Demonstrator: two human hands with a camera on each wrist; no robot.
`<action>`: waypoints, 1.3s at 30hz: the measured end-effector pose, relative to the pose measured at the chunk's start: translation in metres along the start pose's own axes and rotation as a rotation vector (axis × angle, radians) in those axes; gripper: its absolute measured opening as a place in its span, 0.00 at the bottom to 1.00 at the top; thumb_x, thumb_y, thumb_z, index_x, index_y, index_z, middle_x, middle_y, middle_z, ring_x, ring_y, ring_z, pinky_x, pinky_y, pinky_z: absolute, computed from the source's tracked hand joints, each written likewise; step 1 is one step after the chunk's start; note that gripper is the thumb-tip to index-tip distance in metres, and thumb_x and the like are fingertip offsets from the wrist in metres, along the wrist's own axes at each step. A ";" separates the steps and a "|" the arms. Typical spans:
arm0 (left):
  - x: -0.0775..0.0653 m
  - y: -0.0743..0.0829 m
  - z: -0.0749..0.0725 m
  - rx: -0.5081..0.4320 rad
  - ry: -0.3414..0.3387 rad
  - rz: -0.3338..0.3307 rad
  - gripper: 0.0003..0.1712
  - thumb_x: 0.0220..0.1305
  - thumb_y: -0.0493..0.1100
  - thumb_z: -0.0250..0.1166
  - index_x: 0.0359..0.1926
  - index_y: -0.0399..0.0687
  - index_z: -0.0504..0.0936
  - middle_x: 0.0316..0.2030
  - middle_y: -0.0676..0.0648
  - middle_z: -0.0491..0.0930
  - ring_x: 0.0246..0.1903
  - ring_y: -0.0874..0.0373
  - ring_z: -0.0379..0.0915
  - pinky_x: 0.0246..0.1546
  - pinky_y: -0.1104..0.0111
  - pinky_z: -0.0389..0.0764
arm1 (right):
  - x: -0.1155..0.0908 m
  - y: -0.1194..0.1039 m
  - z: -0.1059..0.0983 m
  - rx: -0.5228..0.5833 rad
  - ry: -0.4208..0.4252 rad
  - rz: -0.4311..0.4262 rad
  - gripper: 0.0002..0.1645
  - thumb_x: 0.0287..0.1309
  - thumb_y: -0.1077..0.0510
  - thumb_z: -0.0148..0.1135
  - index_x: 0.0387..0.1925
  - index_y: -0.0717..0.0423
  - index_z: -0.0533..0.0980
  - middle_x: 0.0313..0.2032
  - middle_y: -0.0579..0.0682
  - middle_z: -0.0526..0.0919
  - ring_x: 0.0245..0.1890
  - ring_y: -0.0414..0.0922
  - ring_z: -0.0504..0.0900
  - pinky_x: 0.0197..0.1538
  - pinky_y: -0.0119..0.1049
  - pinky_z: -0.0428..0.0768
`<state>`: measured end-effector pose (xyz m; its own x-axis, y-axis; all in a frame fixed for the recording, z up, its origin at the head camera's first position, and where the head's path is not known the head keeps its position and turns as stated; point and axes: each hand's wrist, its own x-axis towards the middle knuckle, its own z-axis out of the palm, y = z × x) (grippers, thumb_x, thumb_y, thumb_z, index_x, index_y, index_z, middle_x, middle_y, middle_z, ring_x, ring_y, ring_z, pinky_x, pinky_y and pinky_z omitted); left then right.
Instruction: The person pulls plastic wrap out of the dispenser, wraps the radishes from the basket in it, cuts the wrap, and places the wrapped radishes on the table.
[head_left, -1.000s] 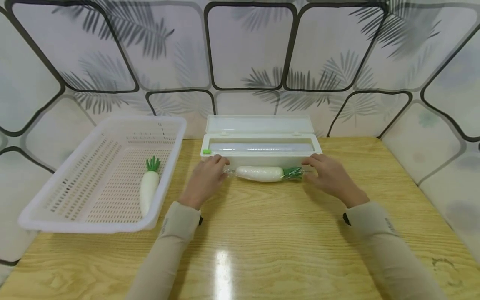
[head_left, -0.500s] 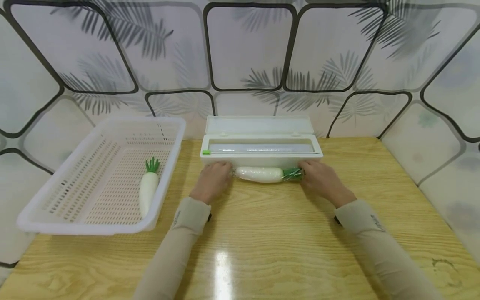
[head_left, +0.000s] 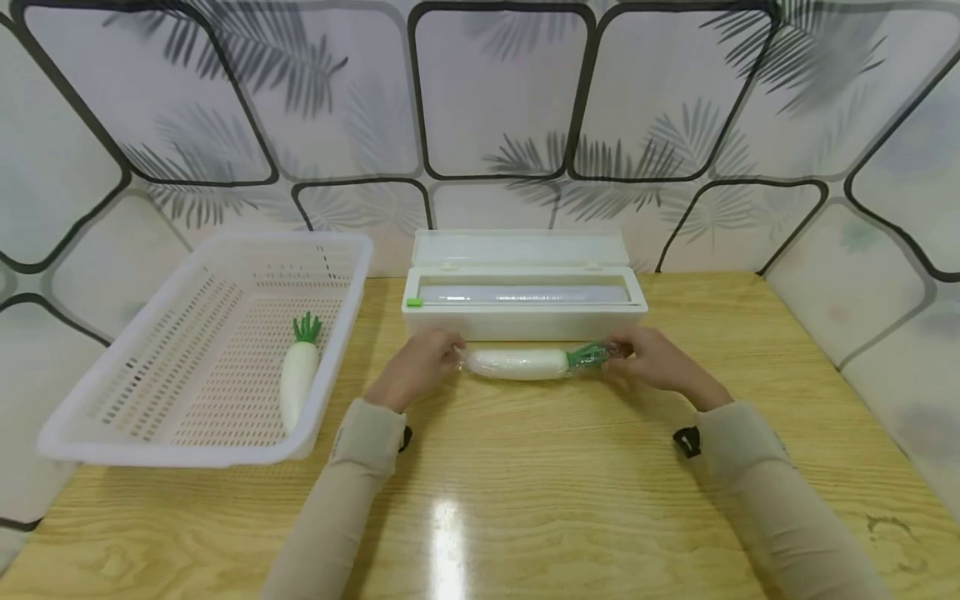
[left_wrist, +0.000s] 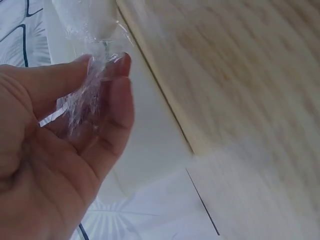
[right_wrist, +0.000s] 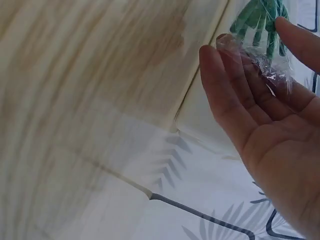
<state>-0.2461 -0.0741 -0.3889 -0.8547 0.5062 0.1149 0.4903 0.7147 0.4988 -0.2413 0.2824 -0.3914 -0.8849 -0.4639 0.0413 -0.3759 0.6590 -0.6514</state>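
A pale wall covering (head_left: 495, 100) with dark rounded outlines and grey fern-like leaves fills the back and both sides of the head view. Before it spreads the wood-grained table (head_left: 555, 492), a bright streak of light on its near part. On the left of the table sits a white perforated basket (head_left: 180, 455). Two beige sleeves (head_left: 337, 500) reach in from the near edge. At the back, right of the basket and well apart from it, stands a long white box (head_left: 525, 323), its lid (head_left: 517, 248) tilted up behind and a roll (head_left: 525, 294) of clear film inside. The wrapped radish (head_left: 517, 364), sheathed in clear film, lies lengthwise just in front of the box, leaves to the right; whether it touches the table I cannot tell. A bare radish (head_left: 298, 379) rests in the basket against its right side, green top toward the back. The left hand (head_left: 418, 367) pinches the gathered film at the wrapped radish's white end, thumb against fingers; the right hand (head_left: 660, 365) holds the leafy end through film, thumb on one side, bent fingers on the other. Smallest is a green slider (head_left: 414, 302) at the box's left front corner.
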 end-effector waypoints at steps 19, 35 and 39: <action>-0.003 -0.005 0.001 -0.203 -0.171 -0.075 0.18 0.66 0.30 0.66 0.56 0.28 0.81 0.54 0.35 0.82 0.52 0.41 0.80 0.54 0.56 0.81 | -0.002 0.000 -0.003 0.130 -0.060 0.088 0.28 0.65 0.66 0.64 0.58 0.84 0.70 0.39 0.60 0.85 0.35 0.47 0.84 0.39 0.37 0.84; -0.004 -0.007 0.001 -0.115 -0.104 -0.097 0.12 0.70 0.29 0.61 0.52 0.32 0.83 0.50 0.37 0.84 0.51 0.44 0.81 0.52 0.58 0.82 | 0.001 0.002 0.002 0.023 -0.013 0.073 0.23 0.60 0.68 0.65 0.53 0.81 0.76 0.36 0.59 0.87 0.33 0.46 0.85 0.37 0.34 0.83; -0.004 -0.009 0.000 -0.130 -0.070 -0.062 0.09 0.71 0.29 0.60 0.48 0.30 0.84 0.46 0.37 0.85 0.46 0.47 0.81 0.48 0.59 0.82 | -0.001 0.003 0.000 0.127 -0.040 0.084 0.22 0.64 0.68 0.63 0.53 0.84 0.74 0.35 0.60 0.87 0.32 0.47 0.86 0.36 0.36 0.85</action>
<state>-0.2469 -0.0824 -0.3939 -0.8666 0.4985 0.0222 0.4065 0.6795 0.6108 -0.2419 0.2847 -0.3928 -0.8993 -0.4349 -0.0457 -0.2609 0.6174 -0.7422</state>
